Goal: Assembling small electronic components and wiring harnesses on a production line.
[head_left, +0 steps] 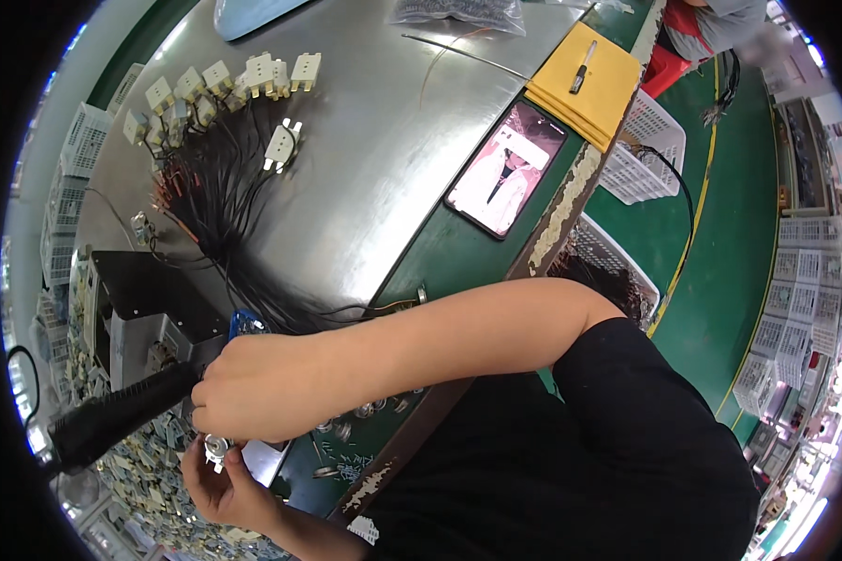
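Observation:
My right hand (pixel 262 388) reaches across from the right and is closed around the end of a black electric screwdriver (pixel 126 411) with a ribbed body. The tool's tip is hidden under the fist. Just below it, my left hand (pixel 229 491) pinches a small white part with a round metal piece (pixel 217 449) between thumb and fingers. Beyond the right hand, a bundle of black wires (pixel 229 210) fans out over the metal table. Cream-white connector blocks (pixel 189 86) sit on several wire ends, and one white block with metal tabs (pixel 283 147) lies apart.
A lit phone (pixel 507 170) lies beside yellow pads (pixel 580 84) topped with a pen (pixel 585 67). Loose screws (pixel 351 466) are scattered near the table edge. Many small parts (pixel 150 481) are heaped at lower left. White baskets (pixel 644 154) stand beside the table; another person (pixel 711 33) is at upper right.

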The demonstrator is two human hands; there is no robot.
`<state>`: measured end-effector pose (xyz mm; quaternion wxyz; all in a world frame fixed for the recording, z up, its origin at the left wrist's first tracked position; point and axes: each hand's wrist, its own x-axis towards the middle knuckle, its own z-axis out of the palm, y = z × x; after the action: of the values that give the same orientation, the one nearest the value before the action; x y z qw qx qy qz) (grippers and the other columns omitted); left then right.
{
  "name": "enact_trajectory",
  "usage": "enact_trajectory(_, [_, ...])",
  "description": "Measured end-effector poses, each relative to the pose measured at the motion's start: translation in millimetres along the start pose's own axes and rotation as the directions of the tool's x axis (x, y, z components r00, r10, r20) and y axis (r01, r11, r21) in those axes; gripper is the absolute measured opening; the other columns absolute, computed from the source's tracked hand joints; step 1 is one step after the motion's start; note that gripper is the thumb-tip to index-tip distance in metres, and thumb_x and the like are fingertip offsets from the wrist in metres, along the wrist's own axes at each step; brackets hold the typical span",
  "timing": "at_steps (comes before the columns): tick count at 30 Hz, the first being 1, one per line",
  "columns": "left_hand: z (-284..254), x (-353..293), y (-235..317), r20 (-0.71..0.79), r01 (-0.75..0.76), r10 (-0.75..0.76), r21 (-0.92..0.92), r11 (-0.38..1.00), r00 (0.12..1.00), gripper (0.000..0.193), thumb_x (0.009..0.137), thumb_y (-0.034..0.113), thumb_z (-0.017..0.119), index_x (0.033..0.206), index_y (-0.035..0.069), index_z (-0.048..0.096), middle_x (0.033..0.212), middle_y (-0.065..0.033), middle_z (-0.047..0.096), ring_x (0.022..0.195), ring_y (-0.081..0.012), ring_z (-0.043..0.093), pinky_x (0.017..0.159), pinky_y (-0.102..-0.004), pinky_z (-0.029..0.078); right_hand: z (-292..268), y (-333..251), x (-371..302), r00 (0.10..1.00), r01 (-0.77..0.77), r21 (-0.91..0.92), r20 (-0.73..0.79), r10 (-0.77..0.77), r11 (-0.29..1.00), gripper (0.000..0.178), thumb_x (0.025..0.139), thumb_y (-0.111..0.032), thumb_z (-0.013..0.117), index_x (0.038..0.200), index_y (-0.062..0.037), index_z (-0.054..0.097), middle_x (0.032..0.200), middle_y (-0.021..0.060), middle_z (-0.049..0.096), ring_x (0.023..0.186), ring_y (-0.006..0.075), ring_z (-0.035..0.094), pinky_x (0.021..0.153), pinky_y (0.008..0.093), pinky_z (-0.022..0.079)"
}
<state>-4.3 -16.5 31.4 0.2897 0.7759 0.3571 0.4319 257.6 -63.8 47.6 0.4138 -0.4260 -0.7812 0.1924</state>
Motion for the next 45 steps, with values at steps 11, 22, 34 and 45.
enact_trajectory(11, [13,3,17,-0.080,0.091,-0.099,-0.095,0.991,0.992,0.050,0.094,0.014,0.082,0.132,-0.009,0.060,0.125,-0.0176,0.064,0.105,-0.0253,0.068,0.082,-0.0358,0.063,5,0,-5,0.989,0.022,-0.112,-0.144,-0.038,0.993,0.017,0.084,-0.016,0.070,0.086,0.0004,0.069,0.086,0.0115,0.071,0.085,0.0274,0.073,0.067,0.0387,0.057])
enact_trajectory(22, [24,6,38,-0.223,-0.014,0.060,0.203,0.979,0.973,0.034,0.097,0.018,0.079,0.118,-0.006,0.068,0.103,-0.0087,0.070,0.084,-0.0148,0.064,0.068,-0.0243,0.050,0,1,-7,0.957,0.170,-0.360,-0.162,-0.241,0.917,0.016,0.086,-0.023,0.066,0.084,-0.0066,0.069,0.081,0.0031,0.068,0.076,0.0218,0.070,0.068,0.0336,0.051])
enact_trajectory(34, [18,6,29,-0.061,-0.277,0.306,0.282,0.918,0.950,0.049,0.100,0.035,0.077,0.115,-0.011,0.067,0.102,-0.0159,0.067,0.085,-0.0227,0.061,0.072,-0.0352,0.053,-7,0,-7,0.966,0.186,-0.346,-0.108,-0.236,0.920,0.018,0.086,-0.024,0.067,0.085,-0.0058,0.069,0.078,0.0043,0.068,0.075,0.0231,0.072,0.063,0.0365,0.054])
enact_trajectory(45, [22,4,29,-0.054,-0.310,0.336,0.276,0.910,0.940,0.054,0.096,0.042,0.079,0.107,-0.009,0.068,0.092,-0.0154,0.066,0.081,-0.0273,0.060,0.073,-0.0382,0.048,-6,0,-8,0.984,0.157,-0.170,-0.059,-0.169,0.973,0.027,0.087,-0.031,0.069,0.083,-0.0040,0.069,0.078,0.0065,0.067,0.077,0.0273,0.071,0.065,0.0394,0.055])
